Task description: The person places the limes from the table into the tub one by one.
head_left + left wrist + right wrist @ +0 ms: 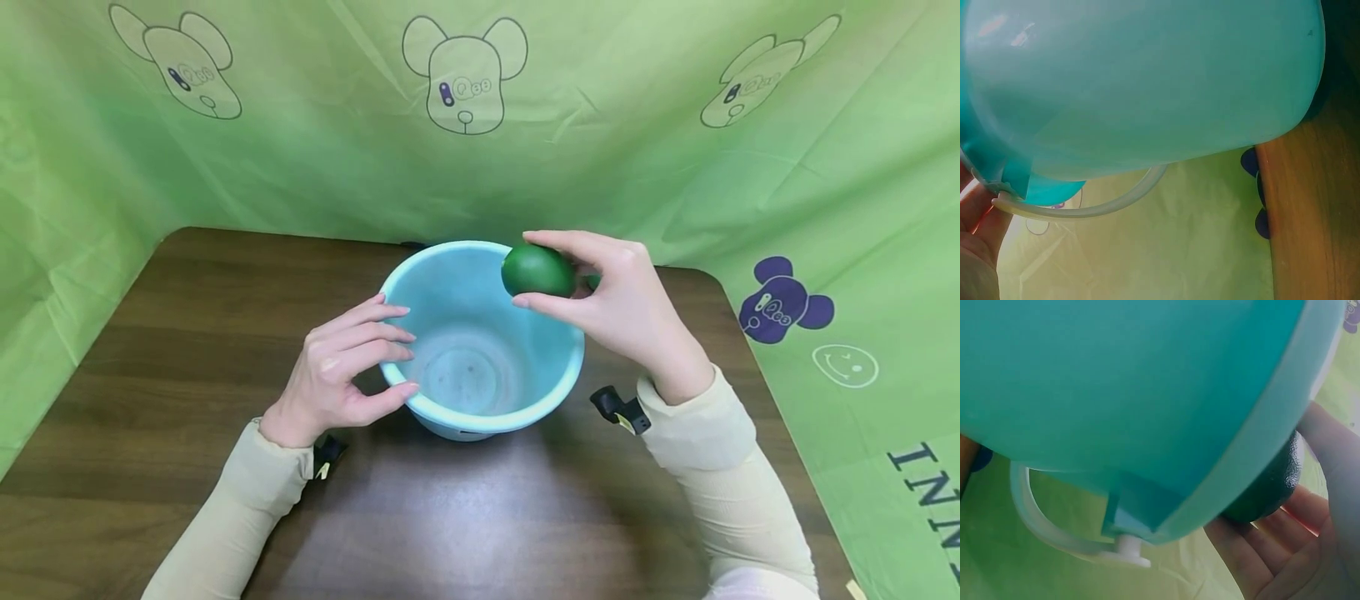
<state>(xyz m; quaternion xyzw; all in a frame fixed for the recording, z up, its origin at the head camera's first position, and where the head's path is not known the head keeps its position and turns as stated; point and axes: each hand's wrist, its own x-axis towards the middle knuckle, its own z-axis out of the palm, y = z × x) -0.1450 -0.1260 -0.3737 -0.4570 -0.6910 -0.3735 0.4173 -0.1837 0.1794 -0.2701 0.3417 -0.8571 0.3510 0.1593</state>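
At bucket rim (525, 415) | green fruit (538, 270) pinched in right hand (628, 302) | left hand (343, 364) loosely spread

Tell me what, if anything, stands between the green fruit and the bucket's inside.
Nothing visible: the right hand holds the green fruit at the right side of the bucket, with the left hand on the opposite side.

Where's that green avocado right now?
In the head view, the green avocado is held in the person's right hand, over the far right part of the light-blue bucket.
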